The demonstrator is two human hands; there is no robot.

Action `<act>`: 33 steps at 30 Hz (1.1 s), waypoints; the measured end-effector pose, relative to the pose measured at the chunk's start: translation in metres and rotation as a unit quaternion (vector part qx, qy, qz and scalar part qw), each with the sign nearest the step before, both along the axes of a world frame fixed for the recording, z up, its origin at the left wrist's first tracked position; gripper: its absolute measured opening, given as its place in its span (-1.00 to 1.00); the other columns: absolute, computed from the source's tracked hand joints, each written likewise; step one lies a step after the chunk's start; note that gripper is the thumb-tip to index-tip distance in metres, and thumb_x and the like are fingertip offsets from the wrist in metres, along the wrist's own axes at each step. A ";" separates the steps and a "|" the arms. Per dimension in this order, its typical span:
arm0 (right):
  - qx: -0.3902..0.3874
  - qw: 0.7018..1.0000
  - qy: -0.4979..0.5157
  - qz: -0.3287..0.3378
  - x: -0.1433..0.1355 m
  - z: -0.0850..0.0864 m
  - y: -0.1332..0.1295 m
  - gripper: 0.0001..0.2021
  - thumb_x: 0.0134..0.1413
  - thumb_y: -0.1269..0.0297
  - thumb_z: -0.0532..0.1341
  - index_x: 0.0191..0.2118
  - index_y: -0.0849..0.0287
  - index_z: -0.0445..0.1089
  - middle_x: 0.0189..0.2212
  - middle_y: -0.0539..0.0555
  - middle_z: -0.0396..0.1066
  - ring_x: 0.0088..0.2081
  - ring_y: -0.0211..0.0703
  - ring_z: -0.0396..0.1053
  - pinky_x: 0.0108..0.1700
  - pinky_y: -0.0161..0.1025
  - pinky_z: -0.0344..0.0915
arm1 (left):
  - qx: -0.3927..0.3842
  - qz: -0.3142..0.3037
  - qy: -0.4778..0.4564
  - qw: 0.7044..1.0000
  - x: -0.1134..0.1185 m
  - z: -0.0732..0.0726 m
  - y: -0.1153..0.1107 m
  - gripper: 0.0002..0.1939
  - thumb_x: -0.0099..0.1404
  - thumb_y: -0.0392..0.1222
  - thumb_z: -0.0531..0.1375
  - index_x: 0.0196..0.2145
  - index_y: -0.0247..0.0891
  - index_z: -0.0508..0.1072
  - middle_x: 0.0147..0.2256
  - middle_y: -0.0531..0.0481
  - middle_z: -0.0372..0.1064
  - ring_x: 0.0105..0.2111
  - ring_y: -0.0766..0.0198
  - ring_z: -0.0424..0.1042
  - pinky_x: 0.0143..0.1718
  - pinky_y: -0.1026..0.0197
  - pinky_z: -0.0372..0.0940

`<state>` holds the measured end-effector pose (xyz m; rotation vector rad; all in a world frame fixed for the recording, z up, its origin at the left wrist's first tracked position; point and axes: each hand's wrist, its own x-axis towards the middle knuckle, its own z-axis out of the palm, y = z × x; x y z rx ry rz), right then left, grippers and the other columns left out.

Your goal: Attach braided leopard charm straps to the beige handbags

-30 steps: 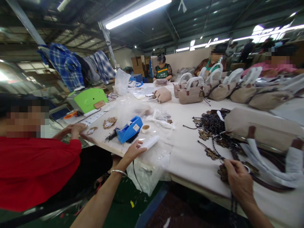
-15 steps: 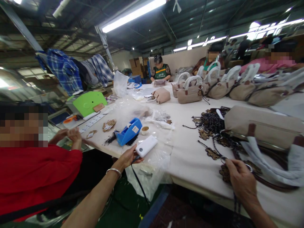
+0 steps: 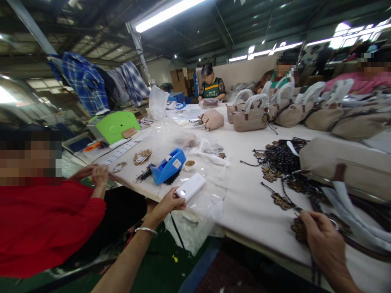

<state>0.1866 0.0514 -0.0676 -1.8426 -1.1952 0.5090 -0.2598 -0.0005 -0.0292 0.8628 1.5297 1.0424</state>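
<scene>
My left hand (image 3: 171,202) grips the near end of a white rectangular device (image 3: 192,187) at the table's front edge; a dark cord hangs beneath it. At the right, my right hand (image 3: 322,236) pinches a metal ring on a dark cord with a leopard-patterned charm (image 3: 281,201). Just behind that hand lie a heap of black braided cords (image 3: 279,158) with similar charms and a large beige bag (image 3: 351,162) with wrapped handles. A blue tape dispenser (image 3: 168,166) and a small round tub (image 3: 189,165) sit beyond the white device.
Beige bags (image 3: 252,116) line the table's (image 3: 241,195) far right. A person in red (image 3: 58,224) sits close at the left, near a green machine (image 3: 117,126) and a power strip (image 3: 122,152). Clear plastic (image 3: 189,232) hangs over the front edge. Other people sit across the table.
The view has shifted slightly. My left fingers have moved over the device's near end, covering part of it. My right hand keeps its pinch on the ring.
</scene>
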 end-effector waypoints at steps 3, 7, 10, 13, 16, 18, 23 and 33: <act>-0.015 1.000 0.001 -0.007 0.000 0.001 0.000 -0.57 -0.12 -0.15 0.10 -0.34 0.13 0.38 -0.48 0.09 0.42 -0.41 0.03 0.37 -0.35 -0.12 0.23 | 0.047 -0.003 0.050 0.998 0.000 -0.009 -0.004 -0.21 -0.03 -0.28 0.36 0.13 -0.27 0.12 -0.14 -0.12 0.42 -0.22 0.18 0.49 -0.23 0.14 0.43; -0.028 0.999 0.005 -0.015 -0.002 0.006 -0.001 -0.60 -0.12 -0.15 0.11 -0.35 0.10 0.37 -0.44 0.10 0.42 -0.35 0.08 0.38 -0.31 -0.08 0.23 | 0.076 0.035 0.153 0.985 0.005 -0.025 -0.005 -0.20 -0.04 -0.28 0.33 0.13 -0.30 0.08 -0.08 -0.19 0.39 -0.11 0.10 0.45 -0.08 0.06 0.36; -0.041 0.999 -0.004 -0.023 -0.003 0.009 -0.001 -0.60 -0.13 -0.15 0.11 -0.35 0.08 0.37 -0.42 0.11 0.42 -0.33 0.11 0.38 -0.29 -0.06 0.23 | 0.079 0.055 0.224 0.970 0.010 -0.031 -0.006 -0.25 0.00 -0.24 0.32 0.11 -0.26 0.10 -0.10 -0.15 0.41 -0.13 0.09 0.47 -0.07 0.04 0.34; -0.060 0.998 -0.006 -0.028 -0.003 0.010 0.000 -0.60 -0.15 -0.15 0.11 -0.35 0.08 0.36 -0.40 0.10 0.43 -0.29 0.12 0.39 -0.25 -0.06 0.25 | 0.079 0.054 0.255 0.962 0.014 -0.030 -0.007 -0.29 0.02 -0.23 0.31 0.09 -0.25 0.10 -0.14 -0.13 0.43 -0.18 0.10 0.48 -0.12 0.08 0.33; -0.082 0.996 -0.014 -0.034 -0.001 0.010 0.001 -0.60 -0.15 -0.15 0.11 -0.34 0.06 0.36 -0.37 0.11 0.44 -0.25 0.14 0.40 -0.21 -0.05 0.26 | 0.075 0.037 0.273 0.958 0.014 -0.025 -0.009 -0.35 0.04 -0.19 0.30 0.05 -0.23 0.13 -0.18 -0.08 0.44 -0.20 0.12 0.47 -0.17 0.15 0.30; -0.086 0.995 -0.023 -0.034 0.000 0.008 0.001 -0.60 -0.16 -0.16 0.10 -0.34 0.05 0.35 -0.35 0.11 0.44 -0.22 0.18 0.40 -0.18 -0.03 0.25 | 0.053 0.025 0.321 0.945 0.013 -0.022 -0.010 -0.40 0.04 -0.13 0.31 0.02 -0.21 0.19 -0.27 0.00 0.43 -0.27 0.14 0.46 -0.26 0.20 0.27; -0.084 0.996 -0.028 -0.031 -0.002 0.010 0.001 -0.61 -0.15 -0.17 0.09 -0.35 0.03 0.33 -0.35 0.11 0.42 -0.21 0.21 0.40 -0.14 0.01 0.26 | -0.001 0.005 0.423 0.906 0.009 -0.016 -0.010 -0.46 0.06 -0.03 0.28 -0.01 -0.18 0.27 -0.42 0.13 0.32 -0.43 0.21 0.37 -0.45 0.27 0.10; -0.076 0.995 -0.055 -0.041 0.002 0.002 0.002 -0.63 -0.11 -0.18 0.12 -0.39 0.02 0.33 -0.47 0.09 0.42 -0.35 0.18 0.41 -0.27 0.04 0.32 | 0.063 0.143 0.430 0.889 0.014 -0.006 -0.028 -0.55 0.24 0.07 0.15 0.01 -0.19 0.28 -0.26 0.00 0.35 -0.31 0.15 0.41 -0.27 0.16 0.29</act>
